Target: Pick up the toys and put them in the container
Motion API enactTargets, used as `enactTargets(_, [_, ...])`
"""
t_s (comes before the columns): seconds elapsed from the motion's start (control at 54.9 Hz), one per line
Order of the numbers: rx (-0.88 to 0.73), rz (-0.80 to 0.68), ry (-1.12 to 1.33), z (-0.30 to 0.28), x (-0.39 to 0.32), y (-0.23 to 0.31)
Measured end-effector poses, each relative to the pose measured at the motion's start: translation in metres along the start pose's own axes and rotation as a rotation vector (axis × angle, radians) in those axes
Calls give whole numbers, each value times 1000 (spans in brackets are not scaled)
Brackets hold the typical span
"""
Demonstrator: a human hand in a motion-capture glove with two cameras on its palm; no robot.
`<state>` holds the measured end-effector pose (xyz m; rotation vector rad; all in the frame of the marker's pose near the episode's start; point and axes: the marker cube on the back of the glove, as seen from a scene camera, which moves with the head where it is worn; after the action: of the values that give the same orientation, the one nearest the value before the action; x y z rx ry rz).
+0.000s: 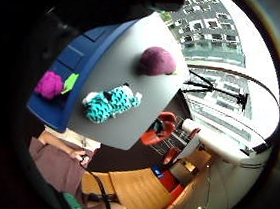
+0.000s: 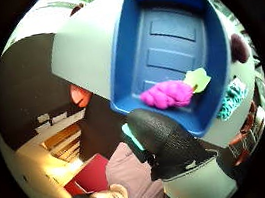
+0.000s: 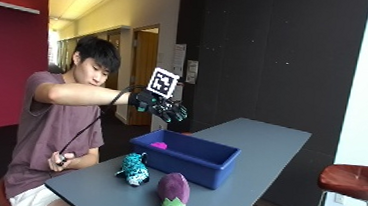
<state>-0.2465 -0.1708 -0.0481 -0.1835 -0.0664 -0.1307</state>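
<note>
hand (image 3: 160, 106) above bin (image 3: 222, 159), fingers relaxed, empty | done: pink toy (image 3: 159, 145) in bin | left: teal toy (image 3: 133, 169), eggplant (image 3: 173, 192) on near table (image 3: 267, 140)

The outside camera looks along the table (image 3: 261, 140) at the blue container (image 3: 189, 158). Both palm cameras look down on that container from high above.

A brown stool (image 3: 354, 179) stands beside the grey table (image 3: 260, 145), perhaps another below.
</note>
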Motion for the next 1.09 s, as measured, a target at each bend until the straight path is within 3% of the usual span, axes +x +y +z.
enactTargets(0.073, [-13, -21, 4, 4, 28, 14])
enactTargets(0.146, [-10, -155, 47, 13, 60, 29])
enactTargets(0.219, [-21, -89, -69, 21, 70, 39])
enactTargets(0.31, [-16, -192, 0, 40, 93, 48])
enactTargets(0.456, [-33, -237, -72, 79, 91, 56])
enactTargets(0.82, [-75, -345, -23, 180, 91, 23])
enactTargets(1.093, [43, -383, -70, 205, 93, 1])
